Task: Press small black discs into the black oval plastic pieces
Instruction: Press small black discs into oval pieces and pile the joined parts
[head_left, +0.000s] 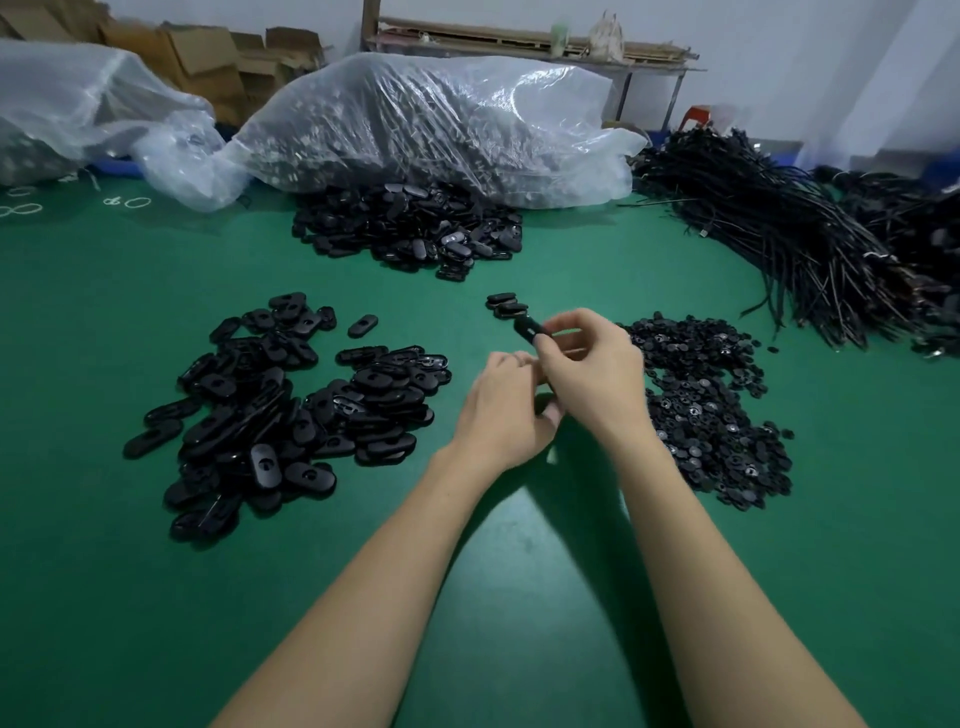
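My right hand (592, 369) pinches a black oval plastic piece (527, 328) at its near end and holds it above the green table. Just below and left of it, my left hand (504, 410) has its fingers curled, and something dark shows at its fingertips; what it is I cannot tell. A heap of black oval pieces (291, 410) lies to the left. To the right lies a pile of small black discs (711, 400). Two oval pieces (506, 304) rest on the table just beyond my hands.
A second heap of oval pieces (410, 228) sits further back, in front of a large clear plastic bag (431, 124). Bundles of black cables (810, 228) fill the right rear. Another plastic bag (78, 104) and cardboard boxes (208, 57) stand at the back left.
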